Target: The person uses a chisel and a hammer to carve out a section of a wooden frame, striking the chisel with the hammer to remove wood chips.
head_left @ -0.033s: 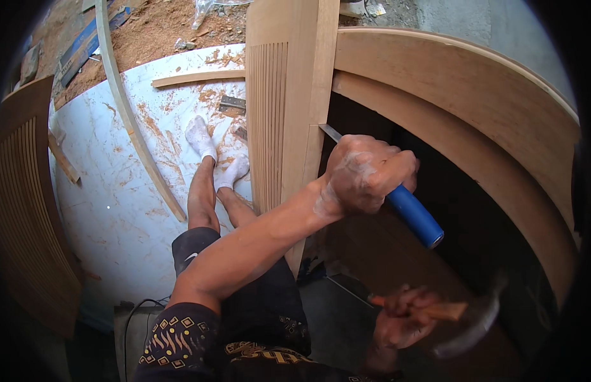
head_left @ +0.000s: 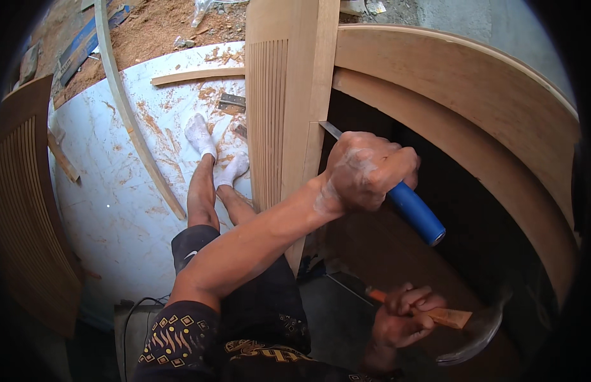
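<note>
Your left hand: fist wrapped tight around the blue-handled chisel, raised at the fluted wooden post; the steel blade meets the post's inner edge, though the tip itself is too small to read clearly.
Your right hand: fingers curled fast around the wooden handle of the hammer, low, steel head pointing right, well apart from the chisel.
Curved wooden panel: arches right of the post.
White sheet: beneath your legs, strewn with sawdust, a curved wooden strip lying across it.
</note>
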Available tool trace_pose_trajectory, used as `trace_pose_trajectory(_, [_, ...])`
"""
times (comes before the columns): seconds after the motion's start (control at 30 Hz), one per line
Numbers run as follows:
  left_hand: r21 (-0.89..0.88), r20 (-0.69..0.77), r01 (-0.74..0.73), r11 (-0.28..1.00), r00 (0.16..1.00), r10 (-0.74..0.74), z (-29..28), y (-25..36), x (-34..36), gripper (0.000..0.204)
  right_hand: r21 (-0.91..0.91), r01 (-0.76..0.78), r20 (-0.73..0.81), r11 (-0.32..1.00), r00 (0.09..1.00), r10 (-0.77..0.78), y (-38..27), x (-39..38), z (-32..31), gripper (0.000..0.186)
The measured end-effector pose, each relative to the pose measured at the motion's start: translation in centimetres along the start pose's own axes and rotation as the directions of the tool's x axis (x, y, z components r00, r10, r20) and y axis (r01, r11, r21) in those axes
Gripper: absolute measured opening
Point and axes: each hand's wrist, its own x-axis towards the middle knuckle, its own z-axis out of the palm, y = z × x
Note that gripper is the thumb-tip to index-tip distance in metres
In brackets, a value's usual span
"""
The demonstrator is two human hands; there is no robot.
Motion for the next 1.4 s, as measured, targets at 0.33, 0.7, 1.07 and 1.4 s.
trace_pose_trajectory(0.33, [0.026, 0.019, 0.047, 0.999, 0.999, -0.047, -0.5, 0.2, 0.5, 0.031, -0.519, -0.195, 0.017, 0.832, 0.971, 0.238, 1.4, -0.1, -2.6, 0.031])
trace_pose_trajectory(0.7, [0.006, 0.091, 0.156, 0.988, 0.984, -0.156, -0.9, 0.1, 1.7, 0.034, -0.143, -0.274, -0.108, 0.951, 0.959, 0.260, 0.5, -2.8, -5.0, 0.044])
trace_pose_trajectory(1.07, [0.111, 0.530, 0.012, 0.994, 0.845, -0.069, 1.0, 5.5, 2.2, 0.019, -0.033, -0.261, -0.111, 0.965, 0.960, 0.256, 1.2, -4.4, -10.3, 0.042])
trace_pose_trajectory(1.4, [0.130, 0.581, -0.133, 0.983, 0.814, 0.033, 1.0, 7.0, -9.6, 0.034, 0.013, -0.323, -0.266, 0.946, 0.911, 0.315, 1.7, -4.3, -11.7, 0.041])
